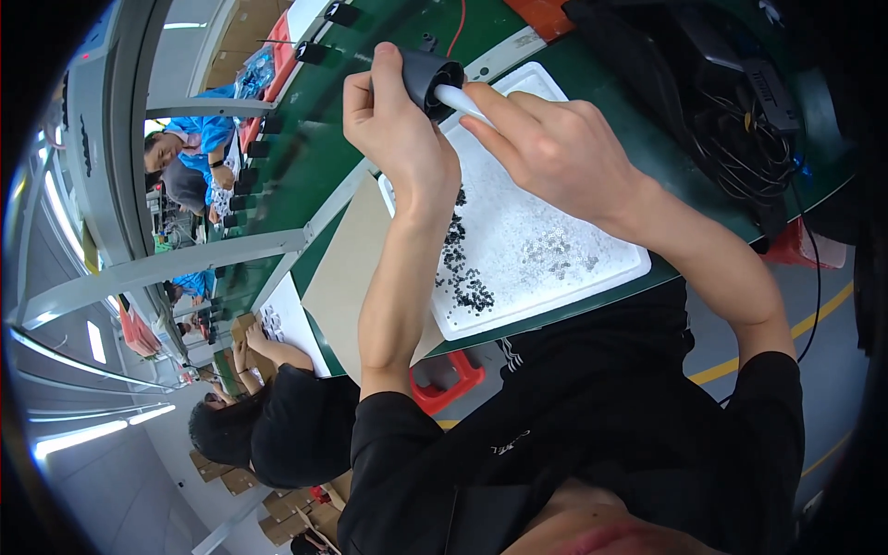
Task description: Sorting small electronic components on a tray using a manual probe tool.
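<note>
- Grey-black cylinder (416, 76), looks hollow, held up above the far left part of a white tray (504, 217). Its open end points toward the right hand.
- Left hand (400, 139) has the cylinder: thumb up along the near side, fingers curled round it, so pretty much a closed grip.
- Right hand (560, 148) is pinching a smooth white rod (460, 102) between thumb and fingers. Rod's tip is at the cylinder's mouth, looks like just inside, but can't tell how deep it goes.
- Tray sits tilted on a green table (638, 157). Bunch of tiny black pieces (474, 294) run down its left side, and loads of small clear-ish bits (555, 252) are scattered over the middle and right.
- Tan board (356, 277) lies just left of the tray, partly behind the left forearm.
- Messy heap of black cables (749, 171) over on the right of the table.
- Red stool (453, 381) down below the table edge.
- Someone in a black top (301, 425) is working off to the left, and a person in blue (211, 129) is further back past the metal frame (264, 248).
</note>
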`<state>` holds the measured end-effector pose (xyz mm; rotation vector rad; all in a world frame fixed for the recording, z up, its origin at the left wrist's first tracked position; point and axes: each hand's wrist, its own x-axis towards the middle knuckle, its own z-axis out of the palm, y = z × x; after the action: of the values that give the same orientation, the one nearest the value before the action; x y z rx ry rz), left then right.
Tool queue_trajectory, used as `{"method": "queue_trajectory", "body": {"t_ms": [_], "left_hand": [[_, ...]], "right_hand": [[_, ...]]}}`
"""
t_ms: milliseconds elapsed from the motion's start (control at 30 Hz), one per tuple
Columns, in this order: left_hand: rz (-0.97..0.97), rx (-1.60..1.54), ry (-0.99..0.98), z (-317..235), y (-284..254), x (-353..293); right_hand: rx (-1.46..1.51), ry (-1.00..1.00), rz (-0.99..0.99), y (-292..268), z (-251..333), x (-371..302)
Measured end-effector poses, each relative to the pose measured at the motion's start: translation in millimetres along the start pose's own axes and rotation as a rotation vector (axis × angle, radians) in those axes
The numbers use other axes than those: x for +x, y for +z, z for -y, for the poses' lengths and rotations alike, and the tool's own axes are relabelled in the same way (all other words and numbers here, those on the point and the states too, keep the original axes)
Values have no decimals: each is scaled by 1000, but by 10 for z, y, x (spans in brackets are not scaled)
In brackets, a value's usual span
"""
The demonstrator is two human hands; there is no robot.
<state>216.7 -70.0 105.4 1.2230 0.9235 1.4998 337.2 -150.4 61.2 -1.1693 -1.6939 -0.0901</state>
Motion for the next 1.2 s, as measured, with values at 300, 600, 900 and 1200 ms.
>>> {"method": "queue_trajectory", "body": {"t_ms": [300, 600, 900, 1200], "left_hand": [[75, 26, 65, 61, 122, 228], [377, 483, -413, 496, 578, 859], [333, 7, -51, 226, 1257, 1335], [562, 1585, 284, 1170, -170, 2169]], "right_hand": [[735, 428, -137, 4, -169, 170], [409, 195, -208, -126, -140, 86], [399, 94, -242, -106, -116, 128], [300, -47, -165, -112, -106, 135]]}}
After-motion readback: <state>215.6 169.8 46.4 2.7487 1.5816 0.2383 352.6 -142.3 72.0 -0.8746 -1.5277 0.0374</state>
